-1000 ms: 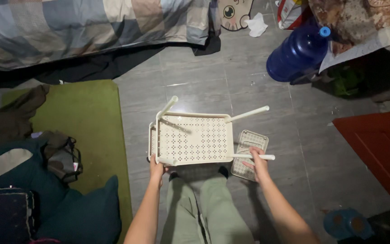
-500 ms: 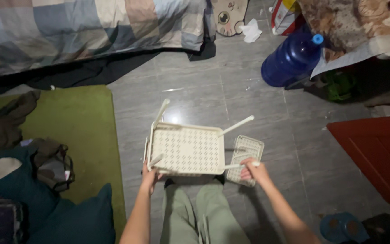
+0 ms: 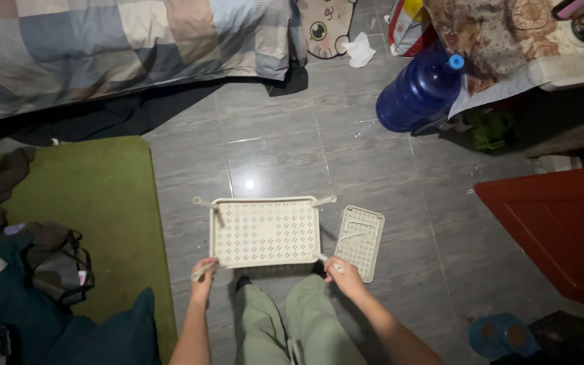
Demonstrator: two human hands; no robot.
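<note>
near the lower middle of the frame, the left hand [image 3: 204, 276] is curled shut around the lower left leg [image 3: 203, 271] of a cream perforated plastic shelf tray [image 3: 265, 232], the fingers wrapped about the thin peg where it sticks out from the tray's corner. the right hand [image 3: 345, 276] is likewise closed, pinching the lower right leg [image 3: 327, 262] at the opposite near corner. the tray sits in the centre of the frame, held flat and level over the grey tiled floor [image 3: 272, 149], its other two legs pointing out at the upper corners. just to the right of it, a smaller cream perforated plastic panel [image 3: 359, 242] lies on the floor, close by the right hand. the person's pale green trousers [image 3: 292, 321] show below the tray. a green mat [image 3: 96, 203] lies at the left, a large blue water bottle [image 3: 417, 91] at the upper right, and a patchwork blanket [image 3: 123, 40] across the upper left.
</note>
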